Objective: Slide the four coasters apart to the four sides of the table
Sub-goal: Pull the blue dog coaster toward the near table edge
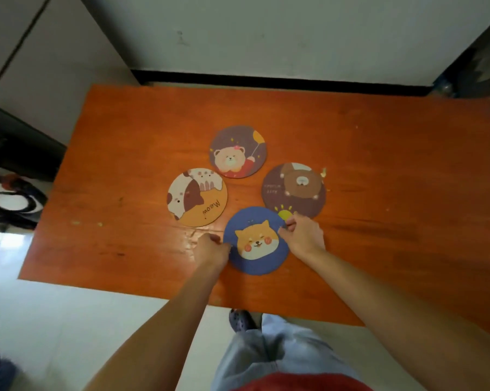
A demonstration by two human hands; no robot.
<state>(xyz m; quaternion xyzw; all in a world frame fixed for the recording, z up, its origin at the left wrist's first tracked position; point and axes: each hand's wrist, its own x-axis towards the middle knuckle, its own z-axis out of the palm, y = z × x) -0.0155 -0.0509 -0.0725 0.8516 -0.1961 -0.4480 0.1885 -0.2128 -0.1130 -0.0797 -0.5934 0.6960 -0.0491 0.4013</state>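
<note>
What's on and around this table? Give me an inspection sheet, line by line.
Surface: orange wooden table, scuffed.
Job's things: four round coasters clustered mid-table: blue dog coaster, Meow coaster, pink bear coaster, brown bear coaster.
Clutter: small crumbs near the left edge.
Grippers: left hand and right hand both touch the blue dog coaster's edges.
Cables: nothing seen.
Surroundings: pale wall, bag on the floor.

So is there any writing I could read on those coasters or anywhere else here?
"Meow" on the cat coaster, printed on its orange part.
Small pale lettering on the brown bear coaster, left of the bear: too small and blurred to read.
Nothing readable on the other two coasters or the table.
</note>
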